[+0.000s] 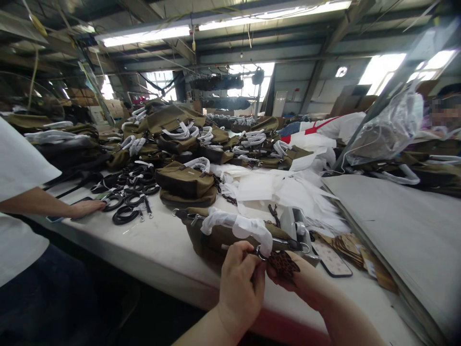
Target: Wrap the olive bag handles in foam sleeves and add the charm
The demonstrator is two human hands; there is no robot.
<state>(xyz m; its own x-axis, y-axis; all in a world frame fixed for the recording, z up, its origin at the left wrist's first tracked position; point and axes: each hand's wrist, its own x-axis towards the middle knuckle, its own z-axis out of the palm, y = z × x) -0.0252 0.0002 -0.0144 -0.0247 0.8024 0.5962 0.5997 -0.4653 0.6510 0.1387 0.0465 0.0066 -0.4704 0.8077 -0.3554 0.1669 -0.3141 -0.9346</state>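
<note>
An olive handbag [212, 240] stands at the near edge of the white table, its handle [239, 225] wrapped in white paper. At the handle's right end is a metal ring [261, 253]. My left hand [241, 278] is closed in a pinch at this ring; what lies between its fingertips is hidden. Just right of it, my right hand [302, 278] is closed around a dark reddish-brown patterned charm [284, 264], which hangs by the ring. The bag's zipper [283, 241] runs along its top behind my hands.
Olive bags [176, 117] are heaped across the back, one [185, 185] closer. Coiled black straps [126, 215] lie left, beside a person's hand [88, 207]. White paper sheets [255, 186] cover the middle. A phone [331, 259], brown tags [347, 247] and a grey box [293, 223] are right.
</note>
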